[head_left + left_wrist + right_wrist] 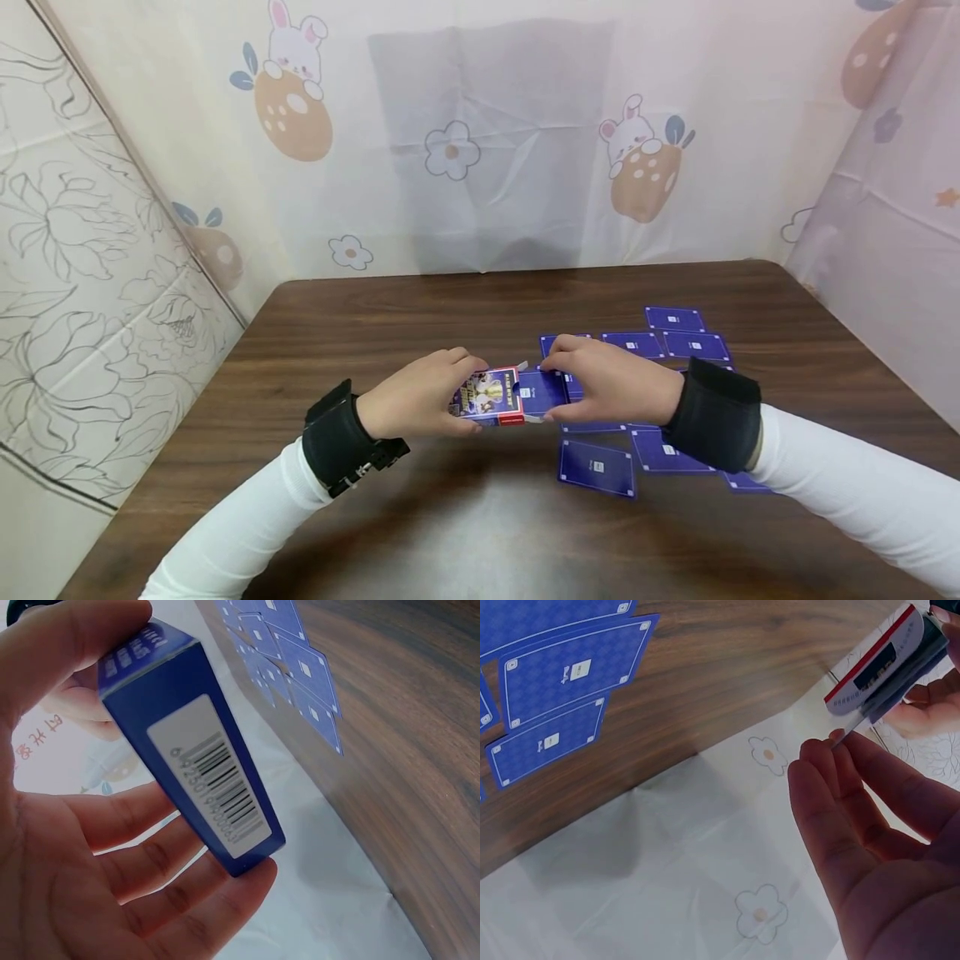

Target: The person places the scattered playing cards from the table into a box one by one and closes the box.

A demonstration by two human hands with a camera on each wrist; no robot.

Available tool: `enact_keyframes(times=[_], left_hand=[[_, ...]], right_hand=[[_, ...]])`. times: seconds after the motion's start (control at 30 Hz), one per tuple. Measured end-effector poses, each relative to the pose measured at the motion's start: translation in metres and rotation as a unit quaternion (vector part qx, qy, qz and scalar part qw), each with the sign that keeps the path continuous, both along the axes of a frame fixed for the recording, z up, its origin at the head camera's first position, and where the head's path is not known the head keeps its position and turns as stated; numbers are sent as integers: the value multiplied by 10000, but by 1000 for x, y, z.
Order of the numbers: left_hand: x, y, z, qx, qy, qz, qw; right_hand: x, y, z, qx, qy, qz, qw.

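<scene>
My left hand (pixel 423 392) grips a small card box (pixel 486 395) with a printed picture and red trim, held above the table. In the left wrist view, the box's blue end (pixel 202 772) with a barcode label faces the camera, thumb on one side and fingers on the other. Its opposite end is open, with white flaps out. A blue-backed card (pixel 542 392) sticks out of that opening toward my right hand (pixel 611 382), whose thumb and fingertips hold it by its edges. How many cards are there I cannot tell.
Several blue-backed cards lie spread on the brown wooden table (pixel 360 321), around and beneath my right hand; one card (pixel 597 467) lies nearest me, another (pixel 675 318) farthest back. A patterned cloth (pixel 487 208) hangs behind the table, with a flowered panel (pixel 112 250) at the left.
</scene>
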State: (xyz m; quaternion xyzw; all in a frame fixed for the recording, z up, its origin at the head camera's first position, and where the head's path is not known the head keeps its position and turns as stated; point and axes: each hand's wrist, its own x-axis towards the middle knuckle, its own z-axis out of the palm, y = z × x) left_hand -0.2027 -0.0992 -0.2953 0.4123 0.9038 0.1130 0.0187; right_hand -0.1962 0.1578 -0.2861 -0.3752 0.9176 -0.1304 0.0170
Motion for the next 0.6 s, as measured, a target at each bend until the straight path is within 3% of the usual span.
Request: enact_keyframes(times=[0.6], left_hand=[[1, -5, 0, 22, 63, 36, 10000]], right_hand=[[2, 9, 1, -292, -286, -98, 9991]])
